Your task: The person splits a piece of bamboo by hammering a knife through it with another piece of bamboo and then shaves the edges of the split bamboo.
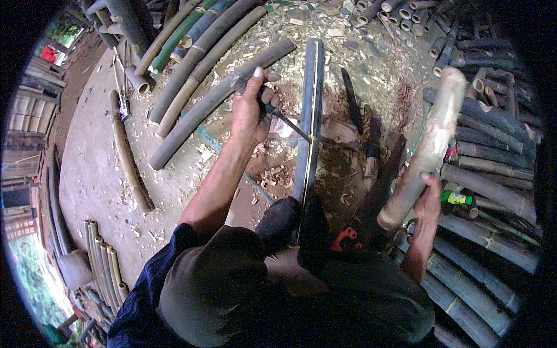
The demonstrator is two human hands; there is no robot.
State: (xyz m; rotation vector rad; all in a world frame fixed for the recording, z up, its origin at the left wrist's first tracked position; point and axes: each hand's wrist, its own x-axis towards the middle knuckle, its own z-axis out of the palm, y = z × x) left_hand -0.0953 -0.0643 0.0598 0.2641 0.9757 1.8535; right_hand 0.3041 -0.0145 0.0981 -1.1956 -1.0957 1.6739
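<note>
Bamboo pole [307,116] loc.?

12 o'clock, lower end betw. knees [277,225].

Hand status?

L hand [253,111] closed around chisel [291,126] hdl., tip on pole; R hand [428,200] grasping wooden club [426,142], approx. 3 o'clock of pole.

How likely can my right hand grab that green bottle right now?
Probably not: the right hand is closed around a thick wooden club. The green bottle shows just right of that hand, seemingly uncovered, so an emptied hand could likely take it.
</note>
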